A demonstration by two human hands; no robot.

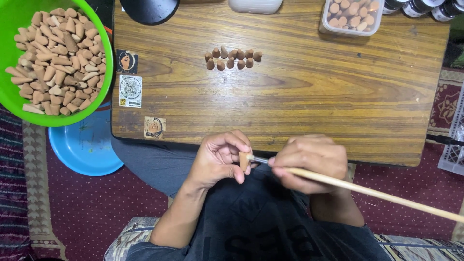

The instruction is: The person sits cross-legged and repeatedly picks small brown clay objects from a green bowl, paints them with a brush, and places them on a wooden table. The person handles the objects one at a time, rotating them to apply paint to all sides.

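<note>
Scuffed wooden table (290,96) over patterned red carpet (87,212), perhaps a rug.

Even indoor light, sharp view from above

We see the bench (309,96) evenly lit with a soft sheen on its wood, short soft shadows under the small cones (233,58), a vividly bright green bowl (104,87), darker corners toward the floor, and no noticeable blur.

Low wooden table (299,101) on a dotted maroon rug (87,203).
</note>
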